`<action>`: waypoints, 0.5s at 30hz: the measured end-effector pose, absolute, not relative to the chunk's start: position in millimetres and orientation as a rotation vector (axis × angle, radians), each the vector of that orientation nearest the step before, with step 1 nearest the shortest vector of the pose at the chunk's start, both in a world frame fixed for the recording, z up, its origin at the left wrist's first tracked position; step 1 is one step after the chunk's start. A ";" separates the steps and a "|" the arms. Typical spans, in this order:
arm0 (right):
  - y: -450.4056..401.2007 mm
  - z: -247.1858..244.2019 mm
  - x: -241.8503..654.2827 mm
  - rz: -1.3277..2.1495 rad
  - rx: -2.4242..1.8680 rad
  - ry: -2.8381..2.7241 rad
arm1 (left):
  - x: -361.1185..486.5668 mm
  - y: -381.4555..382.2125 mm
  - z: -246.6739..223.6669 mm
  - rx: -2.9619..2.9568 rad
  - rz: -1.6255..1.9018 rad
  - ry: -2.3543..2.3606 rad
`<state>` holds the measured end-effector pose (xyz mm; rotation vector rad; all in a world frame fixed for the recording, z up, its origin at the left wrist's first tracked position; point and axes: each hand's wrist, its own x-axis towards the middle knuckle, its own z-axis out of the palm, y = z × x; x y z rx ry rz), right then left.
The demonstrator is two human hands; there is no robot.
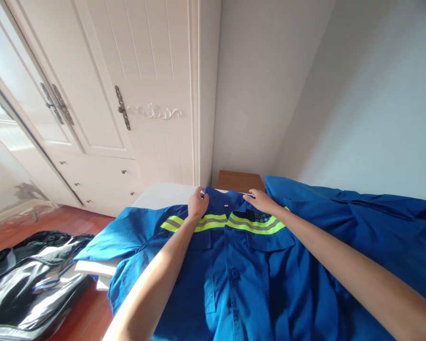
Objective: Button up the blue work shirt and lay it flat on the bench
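A blue work jacket [241, 270] with yellow-green and grey reflective bands across the chest lies spread out, front side up, on a white surface. Its collar is at the far end, where a small label shows inside the neck. My left hand [198, 204] pinches the collar's left side, fingers closed on the cloth. On the right side of the collar, my right hand [261, 201] grips the fabric between thumb and fingers. One sleeve [128, 229] stretches out to the left. More blue cloth [386, 232] lies to the right, under and beyond my right forearm.
A white wardrobe [156, 156] with dark metal handles stands behind on the left. A brown wooden piece [239, 180] sits in the corner by the grey wall [369, 94]. A black and grey bag [39, 279] lies on the reddish floor [81, 317] at left.
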<state>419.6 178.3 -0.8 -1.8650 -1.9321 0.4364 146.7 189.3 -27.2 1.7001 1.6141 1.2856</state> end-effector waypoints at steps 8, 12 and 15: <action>184.8 -15.7 436.9 0.735 -1.632 -1.532 | 145.6 196.2 -20.0 1.320 1.471 1.308; 170.6 -3.9 431.7 0.819 -1.347 -1.416 | 145.3 189.5 -14.6 1.279 1.477 1.274; 160.0 6.0 424.4 0.869 -1.217 -1.349 | 142.8 184.1 -9.5 1.289 1.445 1.254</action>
